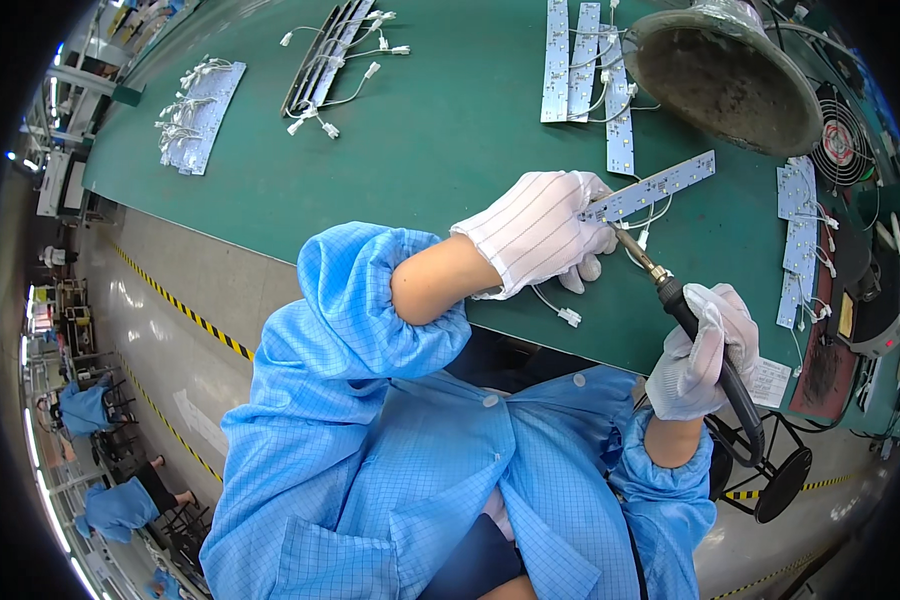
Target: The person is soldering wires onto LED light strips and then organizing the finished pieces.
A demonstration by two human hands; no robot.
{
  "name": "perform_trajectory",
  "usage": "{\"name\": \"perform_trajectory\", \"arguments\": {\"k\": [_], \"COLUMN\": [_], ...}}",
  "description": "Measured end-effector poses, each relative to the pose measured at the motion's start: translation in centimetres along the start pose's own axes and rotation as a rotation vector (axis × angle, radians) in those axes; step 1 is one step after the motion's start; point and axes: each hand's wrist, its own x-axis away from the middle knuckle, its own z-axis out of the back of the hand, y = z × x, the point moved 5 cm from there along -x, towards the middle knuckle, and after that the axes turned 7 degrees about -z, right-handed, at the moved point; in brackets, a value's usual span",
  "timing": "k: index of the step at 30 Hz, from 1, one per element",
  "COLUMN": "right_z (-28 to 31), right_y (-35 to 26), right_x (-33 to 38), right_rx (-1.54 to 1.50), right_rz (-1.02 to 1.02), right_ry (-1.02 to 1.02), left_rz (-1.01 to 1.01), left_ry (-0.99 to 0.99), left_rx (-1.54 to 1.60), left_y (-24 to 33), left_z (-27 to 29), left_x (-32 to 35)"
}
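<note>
Both my hands wear white striped gloves. My left hand (545,228) grips the near end of a narrow white LED strip board (660,188), which slants up to the right above the green table. White wires with a small plug (569,316) hang below that hand. In my right hand (708,345) is a soldering iron (675,298), held like a pen by its black handle. Its tip meets or nearly meets the board's end beside my left fingers; I cannot tell whether they touch. The solder joint itself is too small to make out.
A wide metal fume hood (725,85) hangs at the upper right. Wired LED boards (568,65) lie behind my hands, with more boards (798,235) at the right and stacks (202,120) at the far left. A fan (840,142) and soldering station (875,325) stand right.
</note>
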Motion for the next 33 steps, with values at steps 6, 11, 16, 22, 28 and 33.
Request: {"name": "perform_trajectory", "arguments": {"k": [6, 11, 16, 22, 28, 33], "right_z": [-0.1, -0.1, 0.0, 0.1, 0.8, 1.1], "right_y": [0.0, 0.2, -0.1, -0.3, 0.2, 0.1], "right_x": [0.0, 0.3, -0.6, -0.6, -0.1, 0.2], "right_rx": [-0.148, -0.154, -0.22, -0.135, 0.223, 0.122], "right_rz": [-0.123, -0.134, -0.209, -0.02, 0.087, -0.02], "right_ry": [0.005, 0.039, -0.048, -0.028, 0.406, 0.234], "left_rz": [0.01, 0.004, -0.005, -0.013, -0.127, -0.23], "left_ry": [-0.004, -0.017, -0.017, 0.004, -0.013, 0.053], "left_rx": [0.003, 0.001, 0.026, 0.002, -0.526, -1.319], "left_y": [-0.1, 0.0, -0.3, -0.6, 0.5, 3.6], "left_z": [-0.1, -0.1, 0.0, 0.1, 1.9, 2.6], "left_x": [-0.1, -0.1, -0.1, -0.2, 2.4, 3.7]}}
